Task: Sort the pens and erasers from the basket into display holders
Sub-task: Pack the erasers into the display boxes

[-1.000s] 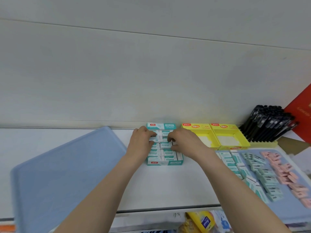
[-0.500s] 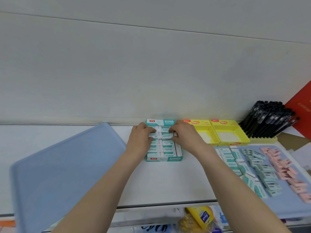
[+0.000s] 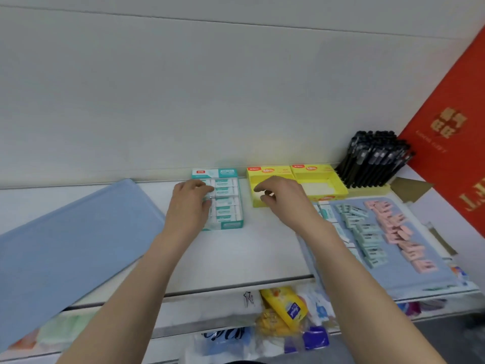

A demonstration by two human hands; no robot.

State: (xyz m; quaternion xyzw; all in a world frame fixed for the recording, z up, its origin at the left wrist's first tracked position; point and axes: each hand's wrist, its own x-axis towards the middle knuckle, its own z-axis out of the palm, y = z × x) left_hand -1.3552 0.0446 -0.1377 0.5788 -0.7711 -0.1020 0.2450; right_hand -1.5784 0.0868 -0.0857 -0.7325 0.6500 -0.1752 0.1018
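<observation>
Teal-sleeved erasers (image 3: 227,191) are light, stiff blocks, probably best pinched across the long sides; the left hand (image 3: 191,206) rests on the boxed rows, the right hand (image 3: 284,198) hovers loosely curled, empty.

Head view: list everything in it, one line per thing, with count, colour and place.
eraser box: one, teal, middle of the white shelf.
boxed erasers: several, white and teal, filling the eraser box.
yellow boxes: two, side by side, right of the eraser box.
pens: many, black, standing in a holder, back right.
loose teal erasers: many, in rows on the blue mat.
pink erasers: many, right of the loose teal erasers.
blue tray: one, shelf left.
red sign: one, far right.
yellow packet: one, below the shelf.
left hand: rests on the boxed erasers.
right hand: empty, over the yellow box beside the eraser box.
</observation>
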